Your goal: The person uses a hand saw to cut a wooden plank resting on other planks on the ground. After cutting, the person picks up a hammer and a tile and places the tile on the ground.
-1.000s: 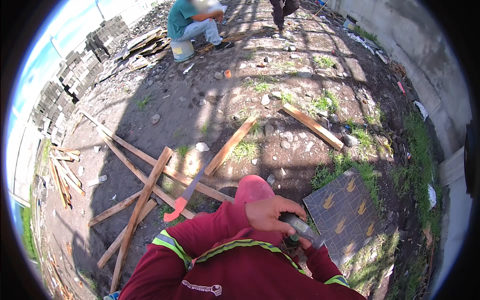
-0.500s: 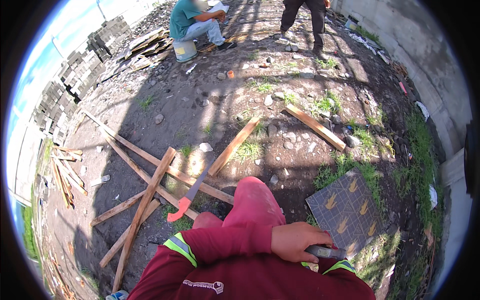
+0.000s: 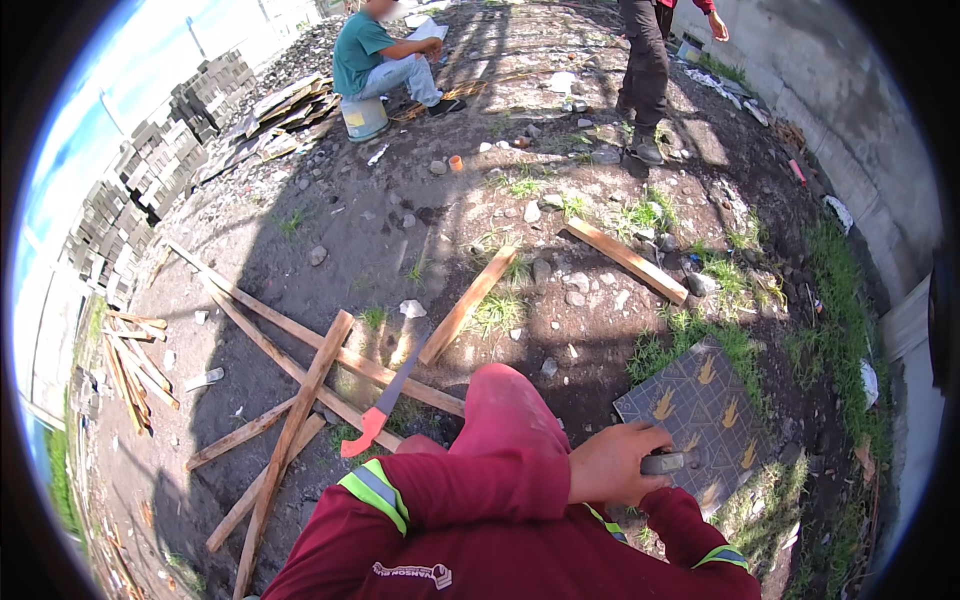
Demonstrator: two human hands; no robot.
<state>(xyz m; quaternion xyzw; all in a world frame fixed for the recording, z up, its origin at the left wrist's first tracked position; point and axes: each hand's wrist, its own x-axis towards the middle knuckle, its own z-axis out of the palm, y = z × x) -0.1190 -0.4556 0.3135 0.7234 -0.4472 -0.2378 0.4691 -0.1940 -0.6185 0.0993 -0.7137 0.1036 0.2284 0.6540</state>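
My left arm reaches across my body, and my left hand (image 3: 622, 462) is closed around a grey, blunt-ended tool-like object (image 3: 663, 463), mostly hidden by the fingers. My right forearm, in a dark red sleeve (image 3: 688, 520), comes up from the lower right to meet it. The right hand is hidden behind the left. Just beyond the hands lies a dark square panel (image 3: 690, 410) with yellow flame-like marks. A handsaw (image 3: 385, 410) with a red handle rests by my knee (image 3: 505, 410), its blade across a long wooden strip (image 3: 400, 385).
More wooden pieces (image 3: 295, 440) lie crossed at left, with two short ones (image 3: 470, 303) (image 3: 628, 260) ahead. A person (image 3: 365, 55) sits on a bucket (image 3: 364, 118); another person (image 3: 645, 70) stands farther right. Grey blocks (image 3: 105, 235) are stacked far left; a concrete wall (image 3: 820, 90) runs along the right.
My left hand has moved a little right and up with the grey object, which has turned. The standing person has shifted right and nearer. The saw looks unmoved.
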